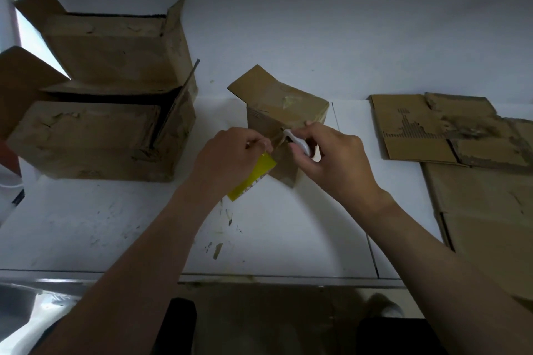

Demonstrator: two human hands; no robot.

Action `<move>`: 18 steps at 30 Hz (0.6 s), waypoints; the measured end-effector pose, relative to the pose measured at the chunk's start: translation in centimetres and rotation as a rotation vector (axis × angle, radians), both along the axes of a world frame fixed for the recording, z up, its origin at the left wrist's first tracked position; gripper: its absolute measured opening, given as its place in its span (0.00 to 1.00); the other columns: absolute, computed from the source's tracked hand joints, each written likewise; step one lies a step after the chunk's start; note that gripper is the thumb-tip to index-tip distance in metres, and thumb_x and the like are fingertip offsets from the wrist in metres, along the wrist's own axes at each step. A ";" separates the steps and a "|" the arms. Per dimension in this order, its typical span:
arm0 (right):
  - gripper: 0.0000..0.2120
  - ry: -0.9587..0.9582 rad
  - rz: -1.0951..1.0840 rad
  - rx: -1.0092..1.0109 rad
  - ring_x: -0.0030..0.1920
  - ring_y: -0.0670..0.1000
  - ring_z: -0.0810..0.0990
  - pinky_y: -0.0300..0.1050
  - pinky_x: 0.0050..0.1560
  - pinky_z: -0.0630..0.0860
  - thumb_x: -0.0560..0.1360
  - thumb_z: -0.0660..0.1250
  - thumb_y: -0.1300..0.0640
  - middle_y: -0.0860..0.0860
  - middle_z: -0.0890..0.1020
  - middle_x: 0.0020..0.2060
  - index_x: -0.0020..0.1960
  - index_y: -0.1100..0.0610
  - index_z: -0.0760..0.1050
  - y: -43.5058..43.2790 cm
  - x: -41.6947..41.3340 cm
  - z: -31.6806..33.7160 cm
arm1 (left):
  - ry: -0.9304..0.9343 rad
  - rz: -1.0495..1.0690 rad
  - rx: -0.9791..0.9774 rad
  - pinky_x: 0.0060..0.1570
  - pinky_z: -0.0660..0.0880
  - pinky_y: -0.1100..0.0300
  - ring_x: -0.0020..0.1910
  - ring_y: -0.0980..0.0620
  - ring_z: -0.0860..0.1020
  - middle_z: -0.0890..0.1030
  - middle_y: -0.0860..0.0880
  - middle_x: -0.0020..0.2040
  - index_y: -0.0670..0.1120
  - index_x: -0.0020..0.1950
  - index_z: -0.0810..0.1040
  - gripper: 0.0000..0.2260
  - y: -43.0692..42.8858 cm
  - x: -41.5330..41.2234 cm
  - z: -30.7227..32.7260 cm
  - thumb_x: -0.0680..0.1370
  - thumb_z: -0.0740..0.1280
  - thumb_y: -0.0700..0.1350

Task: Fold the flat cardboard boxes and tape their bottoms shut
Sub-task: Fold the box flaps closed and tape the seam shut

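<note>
Folded boxes, counted: three.
- Two large boxes (115, 46) at 9 to 10 o'clock on the bench (115, 225), stacked one on the other, flaps open, surfaces torn and scuffed.
- One small box (285, 121) at the centre of the bench, tilted, one flap raised at its 11 o'clock corner, clear tape (291, 101) already across its upper face.

Flat cardboard sheets (418, 130), counted: at least two, overlapping, at 3 o'clock on the bench. Exact number not readable where the edges overlap. Well apart from both hands.

Hands, counted: two, both at the near face of the small box.
- Left hand (230, 153): at 7 o'clock of the small box, fingers curled round a yellow object (253, 179) hanging below the palm. Form of the yellow object not clear. Thin clear strip stretched from the fingertips toward the box.
- Right hand (331, 158): at 5 o'clock of the small box, fingers curled round a white tool (297, 144), tip of the tool pointed at 10 o'clock, close to the strip and the box face. Contact between tool and strip not determinable.

Small box located at 12 o'clock of both hands, just beyond the fingertips, between the large boxes and the flat cardboard sheets.
</note>
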State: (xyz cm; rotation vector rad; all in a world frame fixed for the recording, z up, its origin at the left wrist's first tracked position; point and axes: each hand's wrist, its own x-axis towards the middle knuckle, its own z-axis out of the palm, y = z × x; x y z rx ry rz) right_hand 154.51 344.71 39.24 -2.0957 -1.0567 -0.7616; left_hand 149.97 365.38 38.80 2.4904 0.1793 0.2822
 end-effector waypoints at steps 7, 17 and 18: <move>0.06 -0.034 0.022 0.023 0.42 0.60 0.86 0.52 0.32 0.80 0.74 0.74 0.60 0.54 0.84 0.37 0.48 0.62 0.82 0.0 0.0 0.1 | -0.016 0.010 0.007 0.41 0.71 0.62 0.42 0.61 0.77 0.76 0.64 0.39 0.66 0.38 0.75 0.12 0.0 -0.1 0.0 0.81 0.61 0.57; 0.05 -0.045 -0.034 -0.030 0.38 0.60 0.84 0.48 0.31 0.78 0.74 0.74 0.60 0.56 0.82 0.36 0.45 0.61 0.80 0.6 -0.4 0.2 | -0.006 0.006 -0.032 0.39 0.68 0.63 0.43 0.62 0.77 0.79 0.63 0.40 0.65 0.40 0.78 0.11 -0.2 -0.3 0.4 0.81 0.62 0.55; 0.05 -0.034 -0.049 -0.034 0.36 0.58 0.83 0.45 0.31 0.76 0.74 0.74 0.60 0.54 0.81 0.35 0.44 0.61 0.79 0.9 -0.4 0.2 | -0.002 0.004 -0.032 0.38 0.67 0.64 0.44 0.62 0.77 0.79 0.63 0.41 0.64 0.41 0.79 0.11 -0.3 -0.3 0.4 0.81 0.62 0.55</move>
